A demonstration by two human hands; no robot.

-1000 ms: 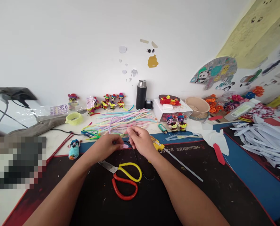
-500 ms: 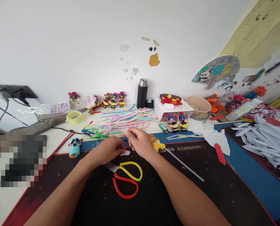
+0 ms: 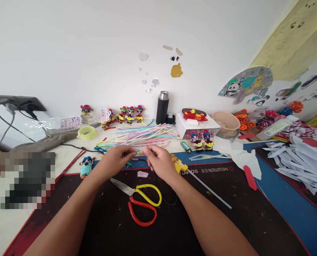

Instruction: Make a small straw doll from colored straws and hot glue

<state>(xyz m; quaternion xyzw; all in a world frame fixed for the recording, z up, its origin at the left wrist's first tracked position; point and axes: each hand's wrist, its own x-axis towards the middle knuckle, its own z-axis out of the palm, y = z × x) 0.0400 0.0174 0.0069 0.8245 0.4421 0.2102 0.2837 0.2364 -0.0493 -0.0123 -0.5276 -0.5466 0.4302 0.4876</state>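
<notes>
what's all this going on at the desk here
A person has both bare hands close together above the far edge of a dark mat. The left hand and right hand have their fingertips nearly meeting; whatever is between them is too small to make out. Nearer the person, a small pale pink piece and scissors lie on the mat. Beyond the hands are a loose pile of pastel fuzzy stems and several small colorful figures.
</notes>
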